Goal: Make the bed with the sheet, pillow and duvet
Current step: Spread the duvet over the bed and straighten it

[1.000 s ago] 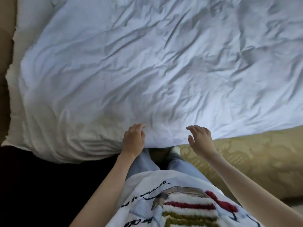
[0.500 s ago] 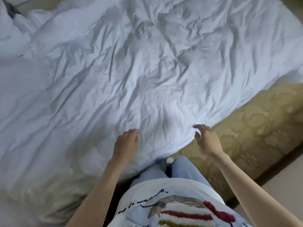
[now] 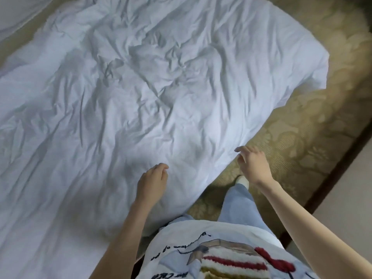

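Both hands hang just above the near edge of the white duvet [image 3: 141,93], and neither grips anything. The left hand [image 3: 152,183] is loosely curled, fingers bent inward over the crumpled cover, with nothing between them. The right hand [image 3: 252,166] has its fingers relaxed and slightly spread, poised over the duvet's border where it meets the patterned olive bedspread [image 3: 302,127]. The duvet lies spread across most of the bed, heavily creased, its far right corner resting on the bedspread. Below the hands show pale blue trousers [image 3: 237,206], a white sock [image 3: 242,180] and a printed white shirt [image 3: 211,256]
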`<act>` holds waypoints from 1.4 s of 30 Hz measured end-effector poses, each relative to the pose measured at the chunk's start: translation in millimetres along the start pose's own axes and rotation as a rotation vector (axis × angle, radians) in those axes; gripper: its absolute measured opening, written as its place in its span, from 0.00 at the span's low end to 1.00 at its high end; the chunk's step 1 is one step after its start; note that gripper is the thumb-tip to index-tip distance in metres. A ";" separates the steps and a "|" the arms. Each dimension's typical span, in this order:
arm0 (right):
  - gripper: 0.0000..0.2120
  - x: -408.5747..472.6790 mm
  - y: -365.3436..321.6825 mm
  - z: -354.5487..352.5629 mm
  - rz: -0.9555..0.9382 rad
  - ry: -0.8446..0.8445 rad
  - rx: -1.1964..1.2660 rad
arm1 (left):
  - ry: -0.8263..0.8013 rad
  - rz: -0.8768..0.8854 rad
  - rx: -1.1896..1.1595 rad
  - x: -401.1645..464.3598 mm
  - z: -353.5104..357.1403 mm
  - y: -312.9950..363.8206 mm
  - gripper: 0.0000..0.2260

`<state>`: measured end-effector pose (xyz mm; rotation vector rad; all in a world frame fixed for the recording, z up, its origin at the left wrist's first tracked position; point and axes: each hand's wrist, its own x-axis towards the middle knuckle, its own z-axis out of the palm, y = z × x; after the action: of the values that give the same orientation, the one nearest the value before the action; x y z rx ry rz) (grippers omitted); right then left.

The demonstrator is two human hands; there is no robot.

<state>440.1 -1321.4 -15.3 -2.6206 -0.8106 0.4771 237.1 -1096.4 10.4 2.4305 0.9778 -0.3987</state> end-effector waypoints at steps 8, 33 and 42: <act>0.13 79.8 135.3 -102.5 -0.024 0.029 -0.044 | 0.047 -0.049 -0.126 76.2 28.1 178.6 0.12; 0.14 464.1 331.8 -262.8 -0.101 -0.253 -0.125 | 0.072 -0.477 -0.382 392.8 60.8 436.0 0.09; 0.16 605.3 402.1 -307.3 -0.392 -0.502 -0.237 | 0.156 -0.792 -0.361 417.4 95.7 536.5 0.13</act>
<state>1228.1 -1346.1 -43.5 -2.4709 -1.5844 0.9905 901.4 -1247.2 -74.8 1.6929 1.8875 -0.2541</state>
